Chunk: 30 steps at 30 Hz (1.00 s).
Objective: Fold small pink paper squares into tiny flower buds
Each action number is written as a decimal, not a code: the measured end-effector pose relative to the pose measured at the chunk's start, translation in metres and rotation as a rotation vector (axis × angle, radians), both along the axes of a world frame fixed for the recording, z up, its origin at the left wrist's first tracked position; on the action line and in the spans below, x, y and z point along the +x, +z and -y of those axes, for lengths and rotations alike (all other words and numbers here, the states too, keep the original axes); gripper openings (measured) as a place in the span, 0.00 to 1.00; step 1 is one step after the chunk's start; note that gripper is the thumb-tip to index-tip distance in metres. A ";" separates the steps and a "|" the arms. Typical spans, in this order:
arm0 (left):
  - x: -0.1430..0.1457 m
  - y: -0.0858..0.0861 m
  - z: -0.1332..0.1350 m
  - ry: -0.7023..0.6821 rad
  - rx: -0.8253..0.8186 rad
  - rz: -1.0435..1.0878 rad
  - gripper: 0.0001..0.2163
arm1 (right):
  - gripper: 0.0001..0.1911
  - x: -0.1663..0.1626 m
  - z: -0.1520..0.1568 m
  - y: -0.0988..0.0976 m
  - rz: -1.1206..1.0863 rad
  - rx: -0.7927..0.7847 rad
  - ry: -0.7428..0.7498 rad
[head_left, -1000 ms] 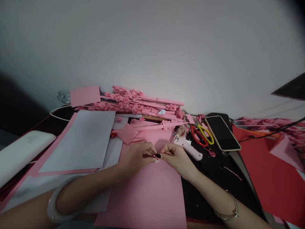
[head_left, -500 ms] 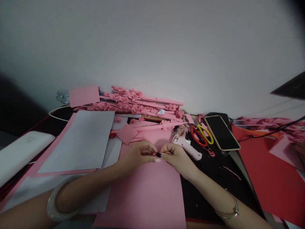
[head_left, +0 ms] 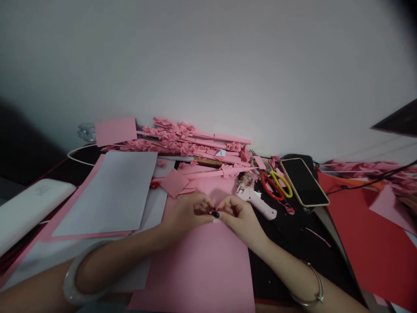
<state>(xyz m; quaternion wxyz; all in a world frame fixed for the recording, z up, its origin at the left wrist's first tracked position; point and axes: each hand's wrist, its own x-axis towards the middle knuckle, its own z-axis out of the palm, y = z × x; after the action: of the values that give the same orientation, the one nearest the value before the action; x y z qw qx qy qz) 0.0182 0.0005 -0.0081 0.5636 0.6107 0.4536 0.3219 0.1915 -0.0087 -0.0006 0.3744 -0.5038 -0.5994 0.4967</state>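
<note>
The left hand (head_left: 185,215) and the right hand (head_left: 243,219) meet near the middle of the scene, fingertips pinched on a small pink piece (head_left: 211,212); the fingers mostly hide it, so its exact shape cannot be told. The piece is above a large, rectangular pink paper sheet (head_left: 202,269). Just beyond the left hand lie flat, square pink papers (head_left: 174,182); to its left is a rectangular white paper sheet (head_left: 114,191). Near the right hand, on its far side, rests a pale pink glue gun (head_left: 260,206), with looped red and yellow scissor handles (head_left: 274,196) and a black-screened phone in a pale case (head_left: 304,181) farther right. Folded pink paper roses (head_left: 176,131) lie heaped along the far side.
</note>
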 end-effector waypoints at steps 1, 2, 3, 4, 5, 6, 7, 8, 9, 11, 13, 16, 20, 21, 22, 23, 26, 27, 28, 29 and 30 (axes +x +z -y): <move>0.000 0.000 0.001 0.002 0.033 -0.035 0.06 | 0.07 -0.001 0.001 -0.001 0.029 0.019 -0.004; 0.000 0.000 0.001 0.002 0.067 -0.068 0.06 | 0.06 -0.001 0.002 -0.002 0.055 0.033 -0.007; 0.000 0.000 0.002 -0.001 0.096 -0.091 0.05 | 0.05 -0.001 0.002 -0.003 0.079 0.046 -0.011; 0.000 0.001 0.002 -0.008 0.116 -0.106 0.05 | 0.05 -0.001 0.003 -0.003 0.098 0.057 -0.016; 0.001 0.001 0.002 -0.015 0.127 -0.117 0.05 | 0.05 -0.001 0.003 -0.003 0.115 0.067 -0.018; 0.001 0.000 0.002 -0.021 0.132 -0.126 0.06 | 0.05 -0.001 0.004 -0.003 0.128 0.076 -0.022; 0.001 0.000 0.002 -0.026 0.132 -0.134 0.06 | 0.05 -0.001 0.004 -0.003 0.140 0.084 -0.025; 0.001 0.000 0.002 -0.029 0.129 -0.141 0.06 | 0.06 -0.001 0.005 -0.002 0.148 0.093 -0.028; 0.001 0.000 0.002 -0.031 0.127 -0.147 0.07 | 0.07 -0.001 0.005 -0.002 0.154 0.100 -0.030; 0.001 -0.001 0.003 -0.037 0.135 -0.156 0.06 | 0.09 -0.001 0.005 -0.001 0.159 0.104 -0.027; 0.000 -0.001 0.003 -0.041 0.148 -0.165 0.06 | 0.10 -0.001 0.005 -0.001 0.162 0.089 -0.011; 0.000 -0.002 0.004 -0.050 0.144 -0.167 0.06 | 0.11 0.001 0.002 -0.003 0.159 0.032 0.038; 0.001 -0.005 0.003 -0.066 0.094 -0.120 0.07 | 0.13 0.004 -0.002 -0.005 0.137 -0.022 0.098; 0.001 -0.005 0.003 -0.063 0.083 -0.109 0.07 | 0.14 0.004 -0.003 -0.005 0.133 -0.022 0.102; 0.001 -0.006 0.003 -0.057 0.075 -0.099 0.07 | 0.14 0.004 -0.003 -0.005 0.132 -0.019 0.100; 0.001 -0.006 0.003 -0.050 0.070 -0.089 0.07 | 0.14 0.004 -0.003 -0.004 0.133 -0.014 0.092; 0.001 -0.007 0.002 -0.051 0.072 -0.073 0.07 | 0.13 0.003 -0.003 -0.002 0.131 -0.013 0.052; 0.001 -0.008 0.002 -0.055 0.079 -0.075 0.07 | 0.13 0.003 -0.003 -0.002 0.127 -0.018 0.045; 0.000 -0.008 0.002 -0.056 0.086 -0.081 0.07 | 0.14 0.003 -0.003 -0.002 0.121 -0.028 0.045; 0.000 -0.008 0.002 -0.055 0.092 -0.089 0.07 | 0.14 0.003 -0.004 -0.002 0.116 -0.040 0.052; 0.000 -0.008 0.002 -0.054 0.095 -0.095 0.07 | 0.15 0.004 -0.004 -0.002 0.113 -0.053 0.060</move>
<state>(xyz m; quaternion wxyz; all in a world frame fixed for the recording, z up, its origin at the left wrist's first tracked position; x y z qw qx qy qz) 0.0184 -0.0012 -0.0159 0.5204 0.6632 0.4475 0.2983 0.1952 -0.0049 -0.0026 0.3115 -0.5226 -0.6212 0.4940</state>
